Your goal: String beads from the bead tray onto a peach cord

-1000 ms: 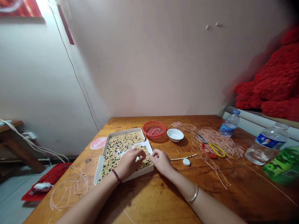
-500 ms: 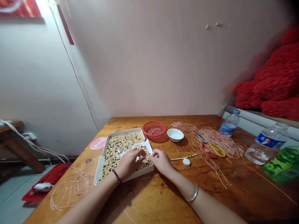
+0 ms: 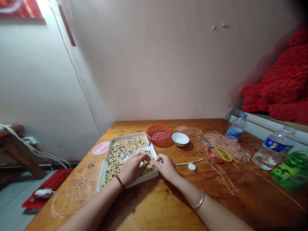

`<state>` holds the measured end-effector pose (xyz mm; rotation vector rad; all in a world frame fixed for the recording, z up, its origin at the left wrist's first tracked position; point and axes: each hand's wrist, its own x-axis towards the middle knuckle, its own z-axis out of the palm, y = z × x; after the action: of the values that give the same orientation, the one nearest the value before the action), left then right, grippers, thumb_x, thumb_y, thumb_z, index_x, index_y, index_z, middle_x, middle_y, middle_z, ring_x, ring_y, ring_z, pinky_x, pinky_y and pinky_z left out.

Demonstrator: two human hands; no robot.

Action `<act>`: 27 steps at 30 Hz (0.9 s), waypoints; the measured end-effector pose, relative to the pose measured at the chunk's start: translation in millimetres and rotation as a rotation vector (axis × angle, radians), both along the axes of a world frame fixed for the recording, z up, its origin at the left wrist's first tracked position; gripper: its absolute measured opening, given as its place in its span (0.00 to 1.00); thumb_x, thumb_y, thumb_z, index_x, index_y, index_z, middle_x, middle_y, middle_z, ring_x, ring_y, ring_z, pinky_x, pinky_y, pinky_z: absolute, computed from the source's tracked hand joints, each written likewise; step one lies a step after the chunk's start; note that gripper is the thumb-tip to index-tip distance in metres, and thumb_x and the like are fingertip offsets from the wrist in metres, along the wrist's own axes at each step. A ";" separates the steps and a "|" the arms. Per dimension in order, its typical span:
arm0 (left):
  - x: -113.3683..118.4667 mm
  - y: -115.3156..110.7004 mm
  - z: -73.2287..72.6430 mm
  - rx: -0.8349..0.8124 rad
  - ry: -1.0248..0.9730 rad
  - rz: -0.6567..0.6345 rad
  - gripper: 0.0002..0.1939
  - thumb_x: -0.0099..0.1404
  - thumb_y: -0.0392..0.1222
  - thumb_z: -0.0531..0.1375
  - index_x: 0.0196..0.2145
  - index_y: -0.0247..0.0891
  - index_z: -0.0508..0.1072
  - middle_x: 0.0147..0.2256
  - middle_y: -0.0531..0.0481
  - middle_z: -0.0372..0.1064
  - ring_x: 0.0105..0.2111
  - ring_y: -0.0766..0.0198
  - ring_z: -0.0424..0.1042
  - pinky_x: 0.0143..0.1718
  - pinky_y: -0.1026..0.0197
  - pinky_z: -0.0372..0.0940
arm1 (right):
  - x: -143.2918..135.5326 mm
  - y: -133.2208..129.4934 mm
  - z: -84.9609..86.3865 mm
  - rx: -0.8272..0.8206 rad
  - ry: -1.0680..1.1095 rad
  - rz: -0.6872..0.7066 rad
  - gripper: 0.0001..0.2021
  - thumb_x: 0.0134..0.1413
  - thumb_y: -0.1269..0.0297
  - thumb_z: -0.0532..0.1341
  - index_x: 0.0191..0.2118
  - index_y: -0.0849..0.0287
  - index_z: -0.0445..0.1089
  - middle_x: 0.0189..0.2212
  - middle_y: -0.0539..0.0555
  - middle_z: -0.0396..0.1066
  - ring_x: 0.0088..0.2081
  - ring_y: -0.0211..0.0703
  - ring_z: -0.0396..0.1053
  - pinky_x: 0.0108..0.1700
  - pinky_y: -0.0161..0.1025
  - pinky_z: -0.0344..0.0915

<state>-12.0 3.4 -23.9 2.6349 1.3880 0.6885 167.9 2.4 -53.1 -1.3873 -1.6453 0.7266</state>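
Observation:
A white cardboard tray [image 3: 103,175] of cream, black and green beads lies on the wooden table. Over its right part is my left hand [image 3: 136,165], thumb and fingers curved with a gap between them; whether the fingertips hold anything is too small to tell. My right hand [image 3: 166,166] is at the tray's right edge, its thumb and index finger pinched together on something too small to make out. From beside this hand a string of cream and dark beads [image 3: 189,162] runs right across the table, near a white round cap [image 3: 192,166].
Behind the tray stand a red basket [image 3: 158,141] and a white bowl [image 3: 180,139]. Scissors [image 3: 216,154] lie on tangled pink cords [image 3: 223,142]. Plastic bottles [image 3: 235,128] stand at the right. More cord [image 3: 81,189] lies at the left, beside a pink disc [image 3: 101,148].

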 end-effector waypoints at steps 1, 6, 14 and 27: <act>0.0 0.1 0.0 0.000 -0.002 0.001 0.05 0.65 0.44 0.56 0.37 0.42 0.70 0.34 0.51 0.70 0.34 0.63 0.69 0.35 0.63 0.61 | 0.0 -0.1 0.2 0.001 0.001 0.001 0.09 0.45 0.61 0.57 0.21 0.59 0.62 0.14 0.44 0.54 0.20 0.33 0.52 0.24 0.31 0.47; 0.4 0.3 0.0 -0.004 0.000 0.000 0.06 0.65 0.44 0.56 0.37 0.42 0.70 0.34 0.51 0.70 0.34 0.63 0.69 0.36 0.63 0.61 | -0.1 0.5 -1.4 0.015 -0.001 0.003 0.10 0.46 0.60 0.57 0.21 0.59 0.62 0.14 0.44 0.54 0.20 0.33 0.52 0.23 0.30 0.46; 0.7 1.2 -1.3 0.014 -0.013 -0.009 0.06 0.65 0.44 0.56 0.36 0.41 0.70 0.34 0.51 0.70 0.34 0.63 0.69 0.36 0.63 0.61 | 0.4 2.0 -4.0 0.025 0.006 0.009 0.10 0.46 0.60 0.57 0.20 0.59 0.62 0.14 0.44 0.54 0.19 0.33 0.52 0.23 0.30 0.46; 0.1 0.7 -1.0 0.022 0.002 -0.008 0.06 0.65 0.44 0.56 0.37 0.42 0.70 0.34 0.50 0.70 0.34 0.63 0.69 0.37 0.63 0.62 | 0.0 2.7 -5.2 0.032 0.014 0.012 0.10 0.45 0.61 0.58 0.20 0.59 0.62 0.14 0.44 0.54 0.19 0.33 0.51 0.23 0.30 0.46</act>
<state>-11.9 4.1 -24.9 2.6573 1.3773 0.7035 167.9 5.1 -58.3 -1.3475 -1.6493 0.7123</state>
